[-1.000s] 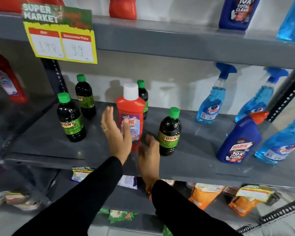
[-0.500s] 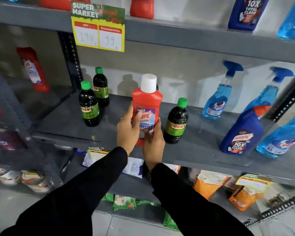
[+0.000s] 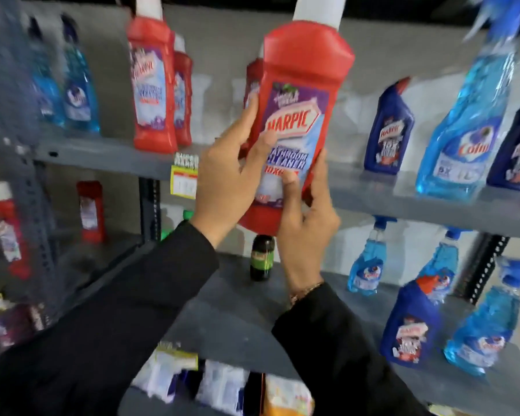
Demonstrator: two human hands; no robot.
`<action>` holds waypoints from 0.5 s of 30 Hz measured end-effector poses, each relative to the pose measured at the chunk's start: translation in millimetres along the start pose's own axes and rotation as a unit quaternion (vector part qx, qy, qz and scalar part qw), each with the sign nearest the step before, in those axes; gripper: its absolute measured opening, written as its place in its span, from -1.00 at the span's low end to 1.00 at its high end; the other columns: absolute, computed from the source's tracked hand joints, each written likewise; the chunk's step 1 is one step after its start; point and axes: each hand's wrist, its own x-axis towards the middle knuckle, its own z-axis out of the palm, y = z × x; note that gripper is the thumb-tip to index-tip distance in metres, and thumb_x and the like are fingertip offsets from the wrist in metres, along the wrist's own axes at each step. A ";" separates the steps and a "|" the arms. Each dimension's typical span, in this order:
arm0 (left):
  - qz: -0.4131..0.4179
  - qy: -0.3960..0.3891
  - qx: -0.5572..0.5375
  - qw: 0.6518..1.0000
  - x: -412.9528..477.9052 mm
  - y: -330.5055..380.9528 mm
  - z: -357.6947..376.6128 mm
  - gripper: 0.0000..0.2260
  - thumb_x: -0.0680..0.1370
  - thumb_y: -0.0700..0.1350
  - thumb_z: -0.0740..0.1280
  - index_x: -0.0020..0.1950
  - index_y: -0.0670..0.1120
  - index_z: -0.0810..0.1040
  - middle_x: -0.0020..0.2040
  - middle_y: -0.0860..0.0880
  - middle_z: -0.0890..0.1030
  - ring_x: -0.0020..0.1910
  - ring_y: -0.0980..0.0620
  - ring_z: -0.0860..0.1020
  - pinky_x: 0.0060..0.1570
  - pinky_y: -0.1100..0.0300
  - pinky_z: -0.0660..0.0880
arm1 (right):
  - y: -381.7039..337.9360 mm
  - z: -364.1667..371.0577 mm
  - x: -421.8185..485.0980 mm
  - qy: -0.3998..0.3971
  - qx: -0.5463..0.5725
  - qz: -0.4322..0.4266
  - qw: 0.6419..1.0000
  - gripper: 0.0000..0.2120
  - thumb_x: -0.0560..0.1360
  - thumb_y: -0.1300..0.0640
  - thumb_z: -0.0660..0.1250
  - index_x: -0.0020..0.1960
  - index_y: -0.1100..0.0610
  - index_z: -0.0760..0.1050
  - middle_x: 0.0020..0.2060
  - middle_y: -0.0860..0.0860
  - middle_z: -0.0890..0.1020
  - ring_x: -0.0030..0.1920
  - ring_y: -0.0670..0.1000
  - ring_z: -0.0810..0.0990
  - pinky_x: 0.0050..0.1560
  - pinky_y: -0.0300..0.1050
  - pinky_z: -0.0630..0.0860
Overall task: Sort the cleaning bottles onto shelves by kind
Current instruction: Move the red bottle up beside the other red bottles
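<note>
Left hand (image 3: 225, 178): wrapped round red Harpic bottle (image 3: 297, 124), steadying it.
Right hand (image 3: 308, 223): closed on its base, bearing weight.
Aim: probably the upper shelf (image 3: 102, 154), beside matching red bottles (image 3: 153, 85).

Both hands have lifted the red bottle (image 3: 297, 115) off the middle shelf (image 3: 228, 295), up before the upper shelf (image 3: 102, 151).

2 long black sleeves cover both arms down to the wrists, the fabric loose and softly creased. The left hand (image 3: 225, 178) and right hand (image 3: 305, 223) are bare. A thin gold-coloured bracelet (image 3: 305, 291) sits at the right wrist, just above the cuff.
</note>
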 end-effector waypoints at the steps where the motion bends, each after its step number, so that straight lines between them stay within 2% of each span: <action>1: -0.011 -0.039 -0.008 0.999 18.9 3.3 -3.6 -0.55 0.57 -0.09 0.23 0.43 -0.08 0.21 0.27 0.10 0.45 0.09 0.43 0.44 0.03 0.52 0.41 | -7.7 3.4 20.1 -0.002 0.003 -0.004 1.000 -0.53 0.51 -0.02 0.23 0.39 0.02 0.28 0.01 -0.13 0.59 -0.03 -0.10 0.60 0.03 -0.07 0.56; 3: -0.032 -0.095 -0.032 0.994 53.9 2.7 -8.1 -0.52 0.58 -0.13 0.21 0.46 -0.06 0.12 0.26 0.06 0.47 0.12 0.30 0.46 0.08 0.51 0.40 | -17.2 13.0 58.2 -0.021 -0.018 -0.021 0.999 -0.58 0.51 -0.01 0.26 0.35 -0.01 0.34 -0.01 -0.08 0.65 -0.12 -0.10 0.61 -0.05 -0.07 0.59; 6: -0.065 -0.108 -0.061 0.990 94.5 -11.1 -7.8 -0.50 0.58 -0.22 0.19 0.47 -0.06 0.09 0.21 0.00 0.50 0.12 0.17 0.49 0.11 0.39 0.45 | -14.7 36.1 100.6 -0.055 -0.060 -0.018 0.997 -0.59 0.49 -0.06 0.29 0.31 -0.01 0.39 -0.02 0.00 0.69 -0.16 0.00 0.65 -0.08 0.04 0.61; 11: -0.110 -0.112 -0.058 0.986 117.9 -48.9 3.0 -0.53 0.57 -0.30 0.18 0.45 -0.07 0.18 0.14 0.06 0.47 0.06 0.16 0.45 -0.14 0.54 0.46 | 11.6 71.6 126.9 -0.098 -0.101 0.020 0.990 -0.64 0.42 0.01 0.36 0.21 -0.03 0.47 -0.06 0.05 0.71 -0.12 0.11 0.65 -0.11 -0.03 0.56; 15: -0.154 -0.119 -0.069 0.978 117.9 -72.5 10.9 -0.53 0.56 -0.34 0.17 0.44 -0.07 0.20 0.11 0.01 0.45 0.05 0.12 0.41 -0.30 0.64 0.39 | 35.9 89.4 129.7 -0.147 -0.107 0.078 0.980 -0.66 0.40 0.06 0.40 0.16 0.00 0.49 -0.03 0.09 0.70 -0.05 0.15 0.64 -0.03 -0.03 0.57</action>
